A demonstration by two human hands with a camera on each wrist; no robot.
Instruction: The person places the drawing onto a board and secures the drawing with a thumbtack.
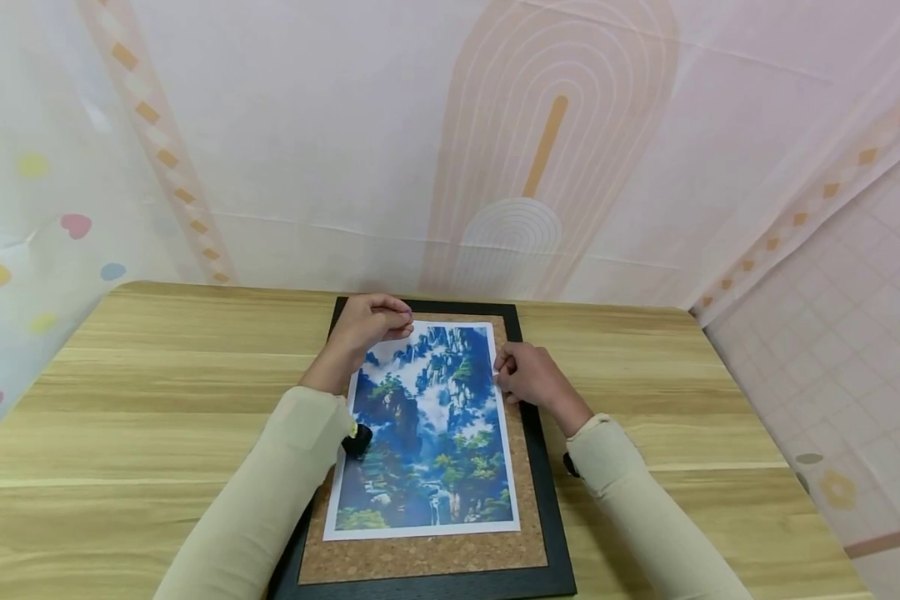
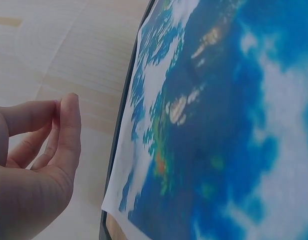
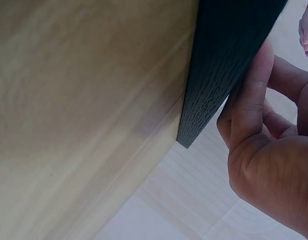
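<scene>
A landscape print point(image 1: 427, 429) lay centred on a black-framed cork board point(image 1: 528, 467). The left hand point(image 1: 363, 327) pinched the print's far-left corner; the right hand point(image 1: 528, 377), fingers curled, steadied its right edge, probably for alignment.

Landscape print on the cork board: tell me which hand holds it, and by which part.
The right hand touches the landscape print at its right edge. The left hand hovers over the top-left corner, fingertips pinched together; no grip shows.

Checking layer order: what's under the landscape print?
A cork board in a black frame, on the wooden table. Cork shows around the landscape print; whatever is directly beneath it is covered.
</scene>
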